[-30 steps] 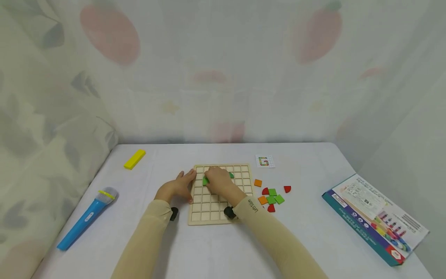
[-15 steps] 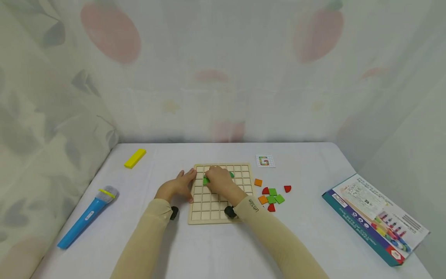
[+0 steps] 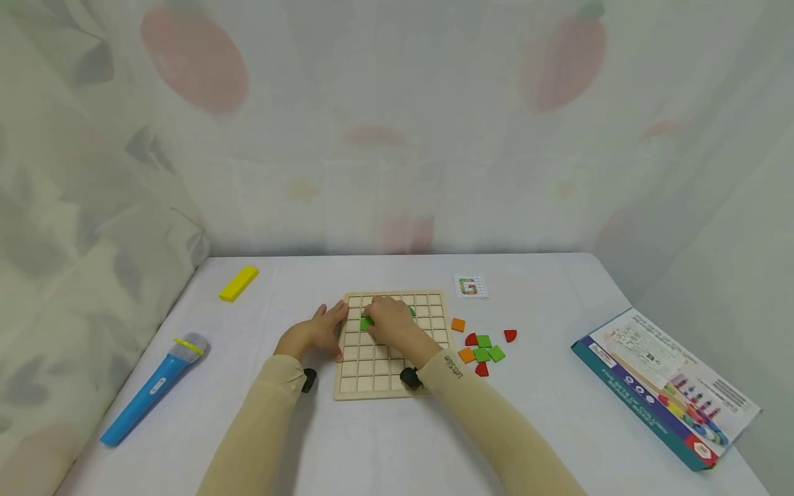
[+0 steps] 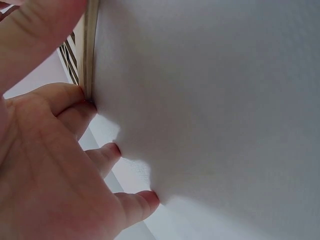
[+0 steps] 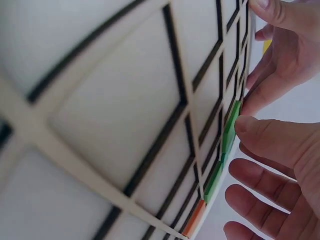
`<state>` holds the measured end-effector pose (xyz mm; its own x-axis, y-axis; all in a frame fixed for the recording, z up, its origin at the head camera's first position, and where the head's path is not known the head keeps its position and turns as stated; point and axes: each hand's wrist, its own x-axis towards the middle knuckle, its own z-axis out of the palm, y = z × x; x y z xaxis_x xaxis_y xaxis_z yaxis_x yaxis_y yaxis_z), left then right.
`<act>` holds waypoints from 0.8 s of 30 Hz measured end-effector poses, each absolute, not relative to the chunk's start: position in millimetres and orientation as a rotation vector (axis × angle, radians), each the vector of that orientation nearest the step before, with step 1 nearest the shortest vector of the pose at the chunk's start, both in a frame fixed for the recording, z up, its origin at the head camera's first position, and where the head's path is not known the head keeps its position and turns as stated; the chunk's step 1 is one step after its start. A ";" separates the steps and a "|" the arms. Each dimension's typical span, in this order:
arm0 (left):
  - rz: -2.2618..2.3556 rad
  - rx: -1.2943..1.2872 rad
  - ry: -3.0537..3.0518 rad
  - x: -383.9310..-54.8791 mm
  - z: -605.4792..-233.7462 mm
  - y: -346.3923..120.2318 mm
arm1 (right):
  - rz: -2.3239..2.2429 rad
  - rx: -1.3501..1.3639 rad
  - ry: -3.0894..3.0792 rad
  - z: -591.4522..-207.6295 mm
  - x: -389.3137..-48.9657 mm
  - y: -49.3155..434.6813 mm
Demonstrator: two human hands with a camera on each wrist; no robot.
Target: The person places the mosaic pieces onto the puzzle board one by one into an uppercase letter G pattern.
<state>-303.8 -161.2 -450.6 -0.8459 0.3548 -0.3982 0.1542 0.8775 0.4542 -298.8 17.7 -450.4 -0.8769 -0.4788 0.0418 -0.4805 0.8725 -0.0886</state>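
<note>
A wooden grid board lies on the white cloth in front of me. My left hand rests at its left side, fingers spread, with the thumb and fingertips against the board's edge. Over the board's upper rows, my right hand has its thumb and forefinger together at a green tile. Its other fingers curl loosely beside the grid. Another green tile and an orange piece sit in the grid close by. A green rounded piece shows right of the hand, which hides several squares.
Loose red, orange and green tiles lie right of the board. Behind them is a card with a coloured G pattern. A box lies at the right. A blue microphone and a yellow block are at the left.
</note>
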 end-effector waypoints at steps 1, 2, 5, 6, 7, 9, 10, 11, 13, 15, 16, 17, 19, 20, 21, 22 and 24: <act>0.562 0.372 2.567 -303.9 -450.8 -161.3 | 0.154 0.775 -3.018 -450.0 -298.4 18.2; 0.559 0.372 2.570 -304.0 -451.1 -161.3 | 0.155 0.777 -3.014 -449.7 -298.1 18.7; 0.557 0.381 2.575 -304.3 -451.5 -161.3 | 0.163 0.780 -3.002 -449.1 -297.6 20.4; 0.555 0.387 2.577 -304.3 -451.6 -161.3 | 0.166 0.781 -2.998 -448.9 -297.3 21.1; 0.556 0.388 2.578 -304.3 -451.6 -161.4 | 0.176 0.781 -2.990 -448.7 -296.9 22.0; 0.560 0.395 2.579 -304.0 -451.3 -161.5 | 0.196 0.775 -2.979 -447.5 -295.9 24.4; 0.564 0.396 2.578 -303.8 -451.3 -161.3 | 0.209 0.769 -2.972 -447.0 -295.3 26.2; 0.565 0.394 2.578 -303.7 -451.6 -161.2 | 0.220 0.765 -2.965 -446.5 -294.7 28.3; 0.571 0.392 2.575 -303.3 -452.0 -161.3 | 0.238 0.755 -2.956 -445.6 -293.2 33.1; 0.574 0.398 2.572 -302.7 -453.0 -161.9 | 0.246 0.742 -2.958 -445.2 -291.9 38.4; 0.575 0.399 2.571 -302.7 -453.5 -162.2 | 0.263 0.730 -2.960 -445.2 -291.6 41.5; 0.573 0.401 2.570 -302.6 -453.7 -162.2 | 0.275 0.722 -2.961 -445.5 -291.5 45.0; 0.569 0.413 2.571 -302.7 -453.8 -162.0 | 0.310 0.698 -2.963 -446.6 -292.0 52.8; 0.568 0.419 2.572 -302.7 -453.7 -162.0 | 0.323 0.683 -2.966 -447.1 -292.4 57.2; 0.567 0.417 2.572 -303.0 -453.6 -162.1 | 0.344 0.668 -2.965 -447.4 -292.6 61.9; 0.566 0.421 2.574 -303.3 -453.3 -162.2 | 0.363 0.656 -2.963 -447.7 -292.9 66.8; 0.559 0.431 2.578 -304.0 -452.9 -162.9 | 0.394 0.631 -2.962 -447.4 -293.0 77.5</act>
<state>-304.0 -162.9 -452.9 -0.8428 0.3888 -0.3722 0.1996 0.8679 0.4549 -293.0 77.5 -447.4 -0.9110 -0.3888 0.1377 -0.4112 0.8815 -0.2320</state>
